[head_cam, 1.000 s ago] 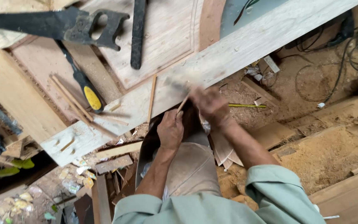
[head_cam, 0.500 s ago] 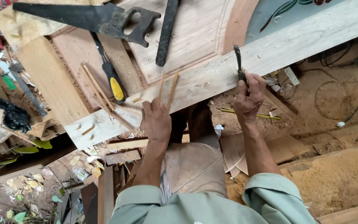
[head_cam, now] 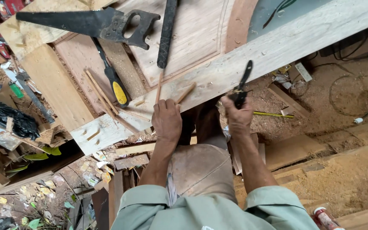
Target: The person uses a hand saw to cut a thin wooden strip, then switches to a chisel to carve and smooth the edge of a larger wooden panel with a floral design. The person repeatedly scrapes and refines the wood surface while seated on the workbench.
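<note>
My left hand (head_cam: 166,118) rests at the near edge of a long pale plank (head_cam: 252,59) and pinches a short thin wooden stick (head_cam: 187,92) that lies on the plank. My right hand (head_cam: 238,114) grips a small black-handled knife (head_cam: 242,80), held upright just off the plank's near edge. Several other thin wooden sticks (head_cam: 101,93) lie on the plank to the left.
A black handsaw (head_cam: 90,22), a yellow-and-black screwdriver (head_cam: 115,83) and a dark rasp (head_cam: 166,34) lie on a panelled wooden door (head_cam: 192,38). Sawdust, offcuts and cables cover the floor at right. A yellow pencil (head_cam: 273,114) lies there. Scrap and leaves are at left.
My right hand has swung from the middle of the plank to the right and now holds the black knife. My left hand has stayed by the stick at the plank's edge.
</note>
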